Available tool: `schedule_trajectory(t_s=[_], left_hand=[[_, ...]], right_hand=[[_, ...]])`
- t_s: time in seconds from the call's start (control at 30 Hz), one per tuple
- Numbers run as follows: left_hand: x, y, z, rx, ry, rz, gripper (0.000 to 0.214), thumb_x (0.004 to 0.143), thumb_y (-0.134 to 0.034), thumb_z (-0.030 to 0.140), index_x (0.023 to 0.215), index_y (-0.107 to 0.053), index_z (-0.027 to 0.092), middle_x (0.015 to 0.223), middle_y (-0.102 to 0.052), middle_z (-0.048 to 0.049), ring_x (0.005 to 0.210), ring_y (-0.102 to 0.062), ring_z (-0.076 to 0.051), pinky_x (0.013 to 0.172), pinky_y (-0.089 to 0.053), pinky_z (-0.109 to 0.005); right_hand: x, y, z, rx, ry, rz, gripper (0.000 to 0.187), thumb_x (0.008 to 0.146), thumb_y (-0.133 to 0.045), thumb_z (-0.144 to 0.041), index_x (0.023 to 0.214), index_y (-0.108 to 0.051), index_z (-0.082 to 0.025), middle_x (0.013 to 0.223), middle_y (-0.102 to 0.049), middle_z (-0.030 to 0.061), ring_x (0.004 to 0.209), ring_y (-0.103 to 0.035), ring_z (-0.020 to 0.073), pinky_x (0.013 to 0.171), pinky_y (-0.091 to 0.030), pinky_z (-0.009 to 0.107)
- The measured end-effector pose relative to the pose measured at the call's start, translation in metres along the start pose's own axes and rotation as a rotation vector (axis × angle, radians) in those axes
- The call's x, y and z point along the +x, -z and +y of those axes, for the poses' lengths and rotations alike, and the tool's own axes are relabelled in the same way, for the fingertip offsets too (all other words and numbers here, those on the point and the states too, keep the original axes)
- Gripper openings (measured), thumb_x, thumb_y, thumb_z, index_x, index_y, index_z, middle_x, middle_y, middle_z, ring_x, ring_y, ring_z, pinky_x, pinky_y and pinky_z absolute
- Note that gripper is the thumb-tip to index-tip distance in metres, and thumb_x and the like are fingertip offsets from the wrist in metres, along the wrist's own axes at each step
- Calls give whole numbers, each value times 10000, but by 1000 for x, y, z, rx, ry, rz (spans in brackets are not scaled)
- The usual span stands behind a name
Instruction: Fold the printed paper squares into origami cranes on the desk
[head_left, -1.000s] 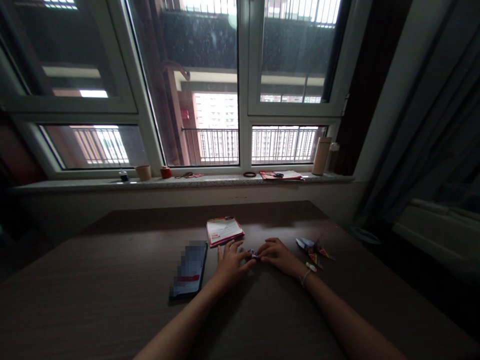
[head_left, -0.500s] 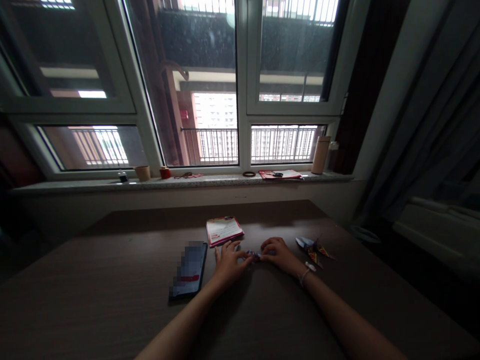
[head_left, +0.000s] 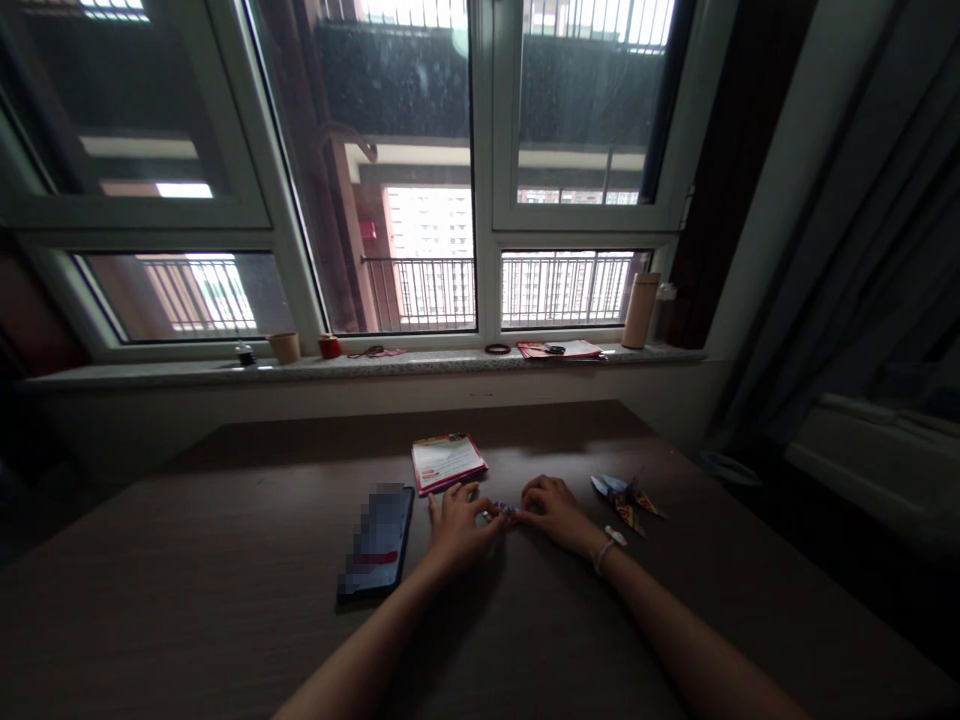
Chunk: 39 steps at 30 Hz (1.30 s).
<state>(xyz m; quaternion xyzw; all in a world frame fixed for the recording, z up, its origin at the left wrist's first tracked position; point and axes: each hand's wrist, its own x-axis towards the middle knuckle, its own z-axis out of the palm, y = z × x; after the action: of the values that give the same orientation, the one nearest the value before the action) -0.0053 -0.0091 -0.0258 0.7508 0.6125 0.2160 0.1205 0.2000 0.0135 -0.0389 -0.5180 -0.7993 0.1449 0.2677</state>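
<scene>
Between my two hands, low over the brown table (head_left: 225, 560), is a small folded piece of printed paper (head_left: 505, 510). My left hand (head_left: 459, 520) pinches its left end with thumb and index finger, the other fingers spread toward the paper stack. At the right end, my right hand (head_left: 553, 508) has its fingertips closed on the same paper. Much of it is hidden by my fingers. Right of my right hand lie a few pointed, folded paper pieces (head_left: 626, 500) in colourful print. A stack of printed sheets (head_left: 448, 463) with pink edges rests just beyond my left hand.
A dark phone (head_left: 382, 550) lies left of my left forearm. Along the windowsill (head_left: 435, 364) stand a paper cup (head_left: 284, 348), a red spool (head_left: 329, 346), a dark ring (head_left: 497, 349), red-edged papers (head_left: 570, 349) and a tan flask (head_left: 641, 312).
My right hand has shifted very slightly left. A little more of the folded paper shows between my fingers. Everything else stays in place.
</scene>
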Motion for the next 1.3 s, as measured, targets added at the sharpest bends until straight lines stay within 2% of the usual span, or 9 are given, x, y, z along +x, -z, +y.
schedule_trajectory(t_s=[0.4, 0.6, 0.87, 1.3], left_hand=[[1, 1, 2, 21, 7, 9, 218, 784, -646, 495, 916, -726, 341, 1389, -527, -23, 1349, -337, -332, 1075, -18, -715], [1, 1, 1, 15, 14, 2, 201, 779, -654, 466, 922, -721, 342, 1382, -533, -14, 1347, -340, -325, 1079, -15, -711], [2, 4, 6, 27, 49, -22, 179, 798, -642, 454, 921, -727, 354, 1398, -525, -6, 1353, -342, -306, 1093, -20, -689], [3, 5, 8, 38, 56, -22, 160, 805, -641, 444, 899, -732, 352, 1401, -522, -9, 1343, -355, -309, 1079, -33, -702]], right_hand=[[3, -3, -5, 6, -86, 31, 257, 795, -663, -477, 761, -715, -228, 1074, -642, 52, 1087, -525, 240, 965, -372, 349], [3, -4, -9, 10, -136, 43, 204, 770, -688, -424, 735, -714, -224, 1065, -646, 45, 1080, -524, 235, 953, -361, 332], [2, -8, -9, -20, -134, 39, 173, 765, -686, -390, 782, -695, -219, 1063, -627, 36, 1085, -502, 222, 959, -324, 316], [0, -3, -22, -36, -172, 49, 154, 785, -663, -350, 737, -693, -207, 1070, -628, 53, 1086, -507, 233, 971, -320, 331]])
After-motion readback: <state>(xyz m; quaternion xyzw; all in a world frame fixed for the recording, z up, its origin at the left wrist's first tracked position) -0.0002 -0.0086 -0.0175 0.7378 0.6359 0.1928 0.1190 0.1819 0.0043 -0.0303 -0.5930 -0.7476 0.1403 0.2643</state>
